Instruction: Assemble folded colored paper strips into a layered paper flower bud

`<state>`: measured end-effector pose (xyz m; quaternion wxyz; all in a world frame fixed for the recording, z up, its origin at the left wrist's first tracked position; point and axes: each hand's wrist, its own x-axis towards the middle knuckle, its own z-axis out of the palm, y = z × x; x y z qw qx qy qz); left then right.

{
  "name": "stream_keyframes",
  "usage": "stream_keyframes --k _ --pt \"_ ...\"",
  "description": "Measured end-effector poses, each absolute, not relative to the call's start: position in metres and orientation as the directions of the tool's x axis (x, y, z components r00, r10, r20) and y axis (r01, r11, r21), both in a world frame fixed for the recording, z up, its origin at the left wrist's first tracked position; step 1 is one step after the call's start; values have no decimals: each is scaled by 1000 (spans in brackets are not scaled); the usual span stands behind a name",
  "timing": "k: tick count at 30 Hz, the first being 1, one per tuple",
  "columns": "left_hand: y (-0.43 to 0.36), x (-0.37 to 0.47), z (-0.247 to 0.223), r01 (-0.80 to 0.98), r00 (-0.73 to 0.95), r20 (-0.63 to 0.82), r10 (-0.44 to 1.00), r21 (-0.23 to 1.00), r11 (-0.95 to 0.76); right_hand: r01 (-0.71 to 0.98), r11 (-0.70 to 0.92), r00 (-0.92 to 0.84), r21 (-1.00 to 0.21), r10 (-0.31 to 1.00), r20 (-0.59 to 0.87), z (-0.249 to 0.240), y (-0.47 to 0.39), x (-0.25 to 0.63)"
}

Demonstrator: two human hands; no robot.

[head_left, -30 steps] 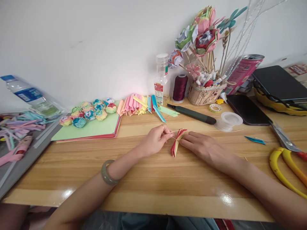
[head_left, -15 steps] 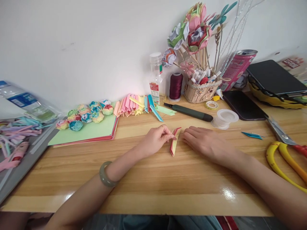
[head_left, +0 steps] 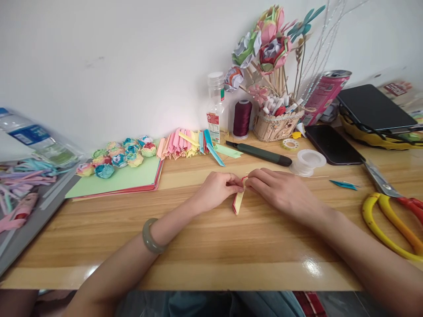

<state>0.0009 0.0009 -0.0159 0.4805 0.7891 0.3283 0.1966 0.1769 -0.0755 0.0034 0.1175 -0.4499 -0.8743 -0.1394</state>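
A folded paper piece point(head_left: 237, 204), yellow and red in layers, slants between my two hands over the table. My left hand point(head_left: 218, 188) pinches it near its middle from the left, thumb and forefinger together. From the right, my right hand point(head_left: 280, 190) meets it, fingertips closed at the upper part on a thin pale thread that is mostly hidden by the fingers. Fingertips of both hands nearly touch. Behind my right hand stands a white thread spool point(head_left: 307, 163). To its right lies a small blue folded paper point(head_left: 343, 184).
Yellow-handled scissors point(head_left: 380, 218) and a phone point(head_left: 333, 145) lie right. Behind are a dark green craft knife point(head_left: 261, 153), a maroon thread cone point(head_left: 242, 119) and a basket point(head_left: 279, 127) of paper flowers. Folded papers point(head_left: 180, 144) and small paper flowers point(head_left: 120, 158) sit left, on and beside green sheets point(head_left: 115, 182).
My right hand has moved left to the paper, closing the gap where thread showed. My left fingertips have shifted slightly right, and the paper tilts a little differently.
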Motion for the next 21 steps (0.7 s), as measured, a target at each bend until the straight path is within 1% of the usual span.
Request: stream_keyframes --k 4,6,7,9,10,11,12,15,17,19,21 --pt "1 -2 -15 359 728 -19 685 862 -357 828 541 -556 147 760 337 2 -74 174" --pt "1 -2 -15 369 734 -36 678 860 -354 849 521 -517 87 785 340 0 -73 171" --pt "1 -2 -15 373 731 -39 681 859 -351 868 497 -465 -2 813 349 -2 -72 169" --pt "1 -1 -16 384 717 -40 695 856 -347 871 415 -313 -262 880 357 -6 -70 165" --pt "1 -1 -17 387 711 -36 702 854 -348 844 366 -232 -391 908 349 -8 -69 164" --pt "2 0 -18 388 706 -30 708 853 -350 811 333 -180 -481 924 336 -10 -69 162" --pt "2 0 -19 386 703 -24 710 852 -353 771 306 -147 -558 939 312 -11 -68 161" --pt "3 0 -20 381 699 -5 715 849 -366 658 244 -135 -713 969 207 -14 -68 159" --pt "3 0 -21 378 699 -2 715 850 -367 605 206 -119 -769 979 168 -15 -68 159" --pt "4 -1 -21 373 701 -4 714 855 -361 628 211 -108 -749 977 185 -15 -68 160" --pt "4 -2 -20 370 699 -14 715 863 -344 687 221 -111 -692 973 201 -12 -69 162"
